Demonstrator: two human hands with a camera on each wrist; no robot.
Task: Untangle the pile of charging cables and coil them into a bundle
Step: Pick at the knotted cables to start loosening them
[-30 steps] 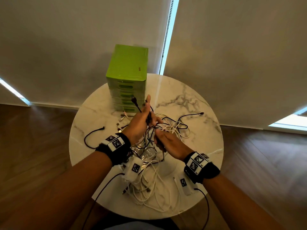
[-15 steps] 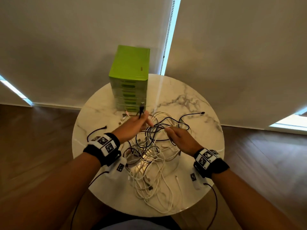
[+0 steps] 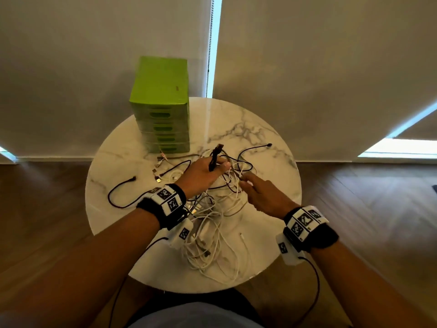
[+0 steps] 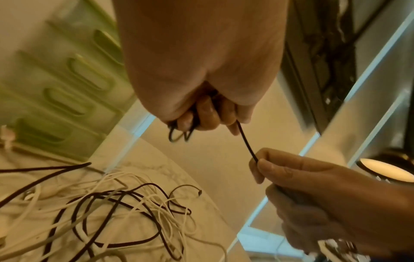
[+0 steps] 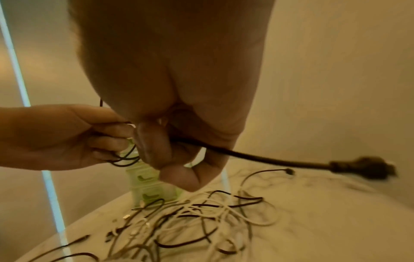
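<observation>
A tangled pile of white and black charging cables (image 3: 212,228) lies on the round marble table (image 3: 272,129). My left hand (image 3: 218,165) is above the pile's far side and grips a few loops of a black cable (image 4: 245,141). That cable's plug (image 3: 216,153) sticks up past the fingers. A short taut stretch runs to my right hand (image 3: 244,183), which pinches it between thumb and forefinger. In the right wrist view, the right hand (image 5: 161,141) curls round the black cable, and a plug end (image 5: 363,166) trails to the right.
A green drawer unit (image 3: 160,107) stands at the table's back left. A loose black cable (image 3: 120,192) curls at the left, another black end (image 3: 255,149) at the back right, and small connectors (image 3: 158,171) lie before the drawers. Wooden floor surrounds the table.
The hands, close together a second ago, have drawn slightly apart, the right one moving right. The black cable now stretches between them and the plug has tilted.
</observation>
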